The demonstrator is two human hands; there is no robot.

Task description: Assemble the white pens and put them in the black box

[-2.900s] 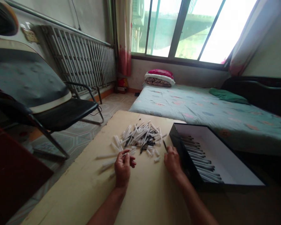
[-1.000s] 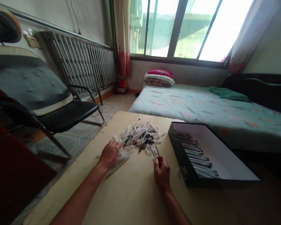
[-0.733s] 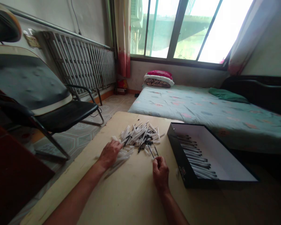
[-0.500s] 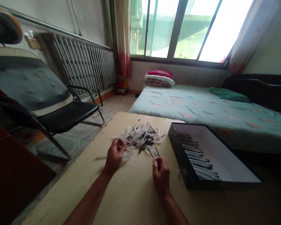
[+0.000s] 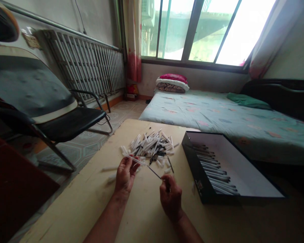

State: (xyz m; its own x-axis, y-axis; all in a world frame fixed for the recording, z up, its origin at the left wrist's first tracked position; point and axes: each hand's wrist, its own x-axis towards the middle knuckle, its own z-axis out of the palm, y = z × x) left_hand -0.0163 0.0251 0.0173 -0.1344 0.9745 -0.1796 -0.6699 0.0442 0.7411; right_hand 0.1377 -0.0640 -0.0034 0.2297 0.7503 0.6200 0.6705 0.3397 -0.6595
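A white pen tube (image 5: 134,160) is held up in the left hand (image 5: 126,177), pinched between the fingers and thumb. A thin black ink stick (image 5: 154,172) is gripped in the right hand (image 5: 170,199). Its far tip is just beside the right end of the tube, and it cannot be told if they touch. Both hands are held over a big pale board (image 5: 73,202). A heap of white tubes and black sticks (image 5: 149,146) is lying on the board, just past the hands. Two loose tubes (image 5: 108,170) are lying to the left of the left hand. A black box (image 5: 192,165) is set on the right of the board, and rows of pens (image 5: 212,165) are lying in it. A black chair (image 5: 71,123) is seen on the left, and a bed (image 5: 205,114) is seen far off on the right.
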